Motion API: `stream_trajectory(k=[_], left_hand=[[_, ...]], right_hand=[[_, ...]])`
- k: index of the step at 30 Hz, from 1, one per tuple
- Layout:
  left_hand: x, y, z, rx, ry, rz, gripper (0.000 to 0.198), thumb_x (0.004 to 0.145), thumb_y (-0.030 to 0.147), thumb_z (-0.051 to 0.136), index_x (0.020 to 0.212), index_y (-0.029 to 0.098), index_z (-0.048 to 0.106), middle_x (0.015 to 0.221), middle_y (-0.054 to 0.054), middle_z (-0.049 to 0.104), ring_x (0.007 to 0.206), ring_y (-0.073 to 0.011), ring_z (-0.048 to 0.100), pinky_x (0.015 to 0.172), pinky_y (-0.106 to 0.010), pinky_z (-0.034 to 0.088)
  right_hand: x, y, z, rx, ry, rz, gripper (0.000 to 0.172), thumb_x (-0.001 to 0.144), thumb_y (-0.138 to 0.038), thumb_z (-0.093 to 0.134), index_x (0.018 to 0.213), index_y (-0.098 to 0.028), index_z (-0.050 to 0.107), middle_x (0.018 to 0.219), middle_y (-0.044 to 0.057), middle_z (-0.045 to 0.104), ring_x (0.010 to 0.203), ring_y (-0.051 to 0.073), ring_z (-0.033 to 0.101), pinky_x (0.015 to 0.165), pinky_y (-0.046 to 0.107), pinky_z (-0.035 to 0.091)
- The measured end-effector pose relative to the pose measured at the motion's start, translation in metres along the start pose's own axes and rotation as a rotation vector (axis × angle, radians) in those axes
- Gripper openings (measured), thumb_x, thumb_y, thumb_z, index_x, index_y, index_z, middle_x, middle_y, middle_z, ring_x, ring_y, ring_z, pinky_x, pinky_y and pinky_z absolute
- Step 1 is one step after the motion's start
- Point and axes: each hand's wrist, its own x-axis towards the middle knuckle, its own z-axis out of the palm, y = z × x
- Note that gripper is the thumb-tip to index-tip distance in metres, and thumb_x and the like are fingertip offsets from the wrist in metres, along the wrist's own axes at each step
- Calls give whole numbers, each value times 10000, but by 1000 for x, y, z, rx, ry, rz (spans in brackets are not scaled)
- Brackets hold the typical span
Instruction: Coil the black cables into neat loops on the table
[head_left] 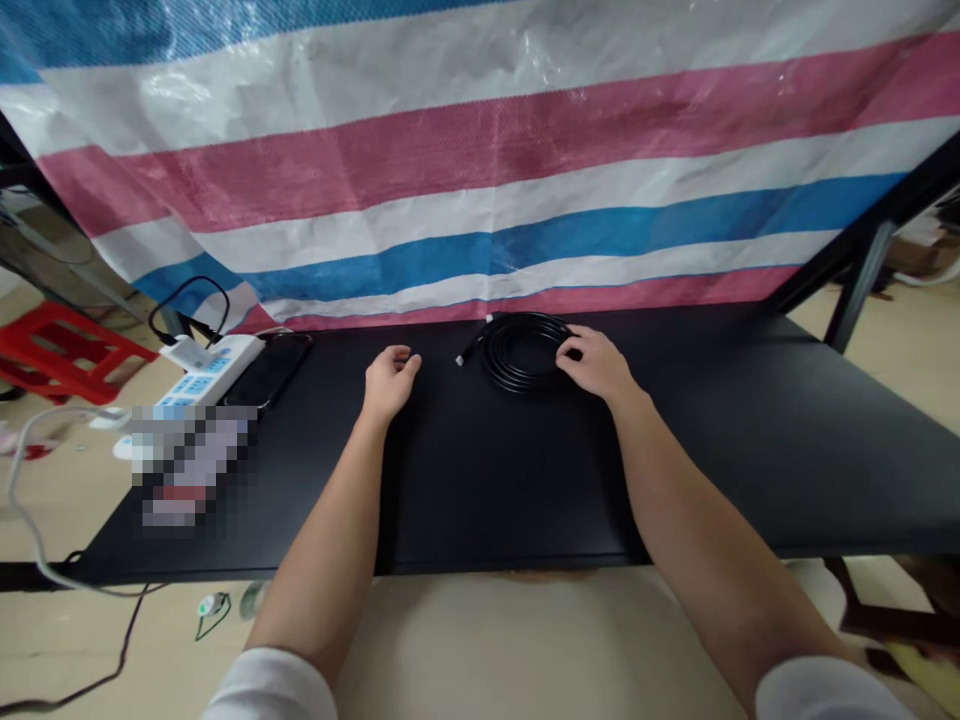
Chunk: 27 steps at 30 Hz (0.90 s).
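Our right hand lies on the right edge of a coiled black cable, its fingers curved over the loops and touching them, though we cannot tell how firmly it grips. The coil sits flat toward the far side of the matte black counter, with a slim black plug end jutting left, between our hands. Our left hand rests loosely curled and empty on the counter, just beside that plug but apart from the coil. Further left lie a white power strip and a black smartphone, side by side, and a pixelated object we cannot make out. Behind hangs a pink, white and blue striped woven tarpaulin — a red plastic stool stands on the floor at left.
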Motion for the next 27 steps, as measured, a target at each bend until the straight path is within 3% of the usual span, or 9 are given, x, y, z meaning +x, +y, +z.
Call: stream_trajectory(k=[5,11,17,23,27], left_hand=[[0,-1,1,-2,15,29,227,744,291,586,917,160,654,988,-87,711,824,-192,657,831,-343,510],[0,-1,0,6,26,27,226,746,288,582,917,158,655,960,-84,707,790,-185,646,814,-339,508],[-1,0,-1,-10,30,32,229,744,292,585,920,164,657,939,-79,707,771,-181,640,794,-330,509],[-4,4,1,11,5,60,227,750,283,576,922,159,657,953,-81,704,755,-173,635,798,-331,508],[-6,7,3,27,-10,69,232,752,274,574,932,151,656,960,-87,702,749,-169,631,795,-331,507]], right_hand=[[3,15,2,1,159,6,121,641,-239,612,749,-256,666,1117,69,668,1121,298,560,997,530,400],[3,14,-2,53,193,49,163,670,-246,599,807,-229,686,1091,99,678,1114,312,563,1026,523,364],[6,7,-9,237,322,205,147,684,-272,554,739,-242,686,876,49,719,904,267,640,905,472,464],[13,12,-5,510,441,354,336,627,-299,613,929,-164,670,747,21,691,760,222,651,787,419,508],[10,13,-9,430,423,413,284,591,-288,639,845,-164,675,710,26,672,749,237,641,785,429,503]])
